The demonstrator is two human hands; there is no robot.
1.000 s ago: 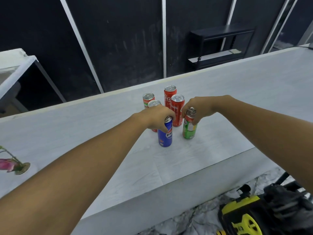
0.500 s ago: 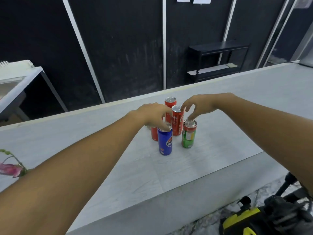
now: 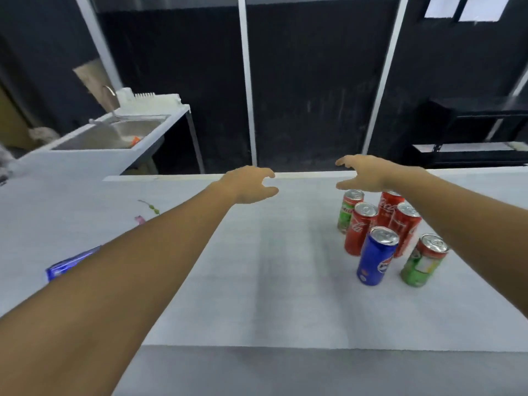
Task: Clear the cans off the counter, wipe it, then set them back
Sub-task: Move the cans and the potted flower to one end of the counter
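- I see both hands raised over the white counter (image 3: 257, 281) with nothing in them: the left hand (image 3: 251, 184) hangs with fingers loosely curled over bare surface, the right hand (image 3: 363, 172) has fingers spread, just above the back of the can cluster
- All six cans stand upright, bunched on the right of the counter: a blue Pepsi can (image 3: 375, 257) nearest me, a green can (image 3: 423, 261) beside it on the right, three red Coca-Cola cans (image 3: 360, 230) behind, and a second green can (image 3: 348, 210) at the far left of the group
- I can't tell whether this is the start of clearing or the end of setting back; no cloth is in view
- If clearing is next, I judge the front two cans the easiest first picks, one per hand, gripped round the body so the tightly packed red ones aren't knocked
- A blue packet (image 3: 68, 264) lies partly hidden behind my left forearm; a sink (image 3: 114, 135) sits off to the far left
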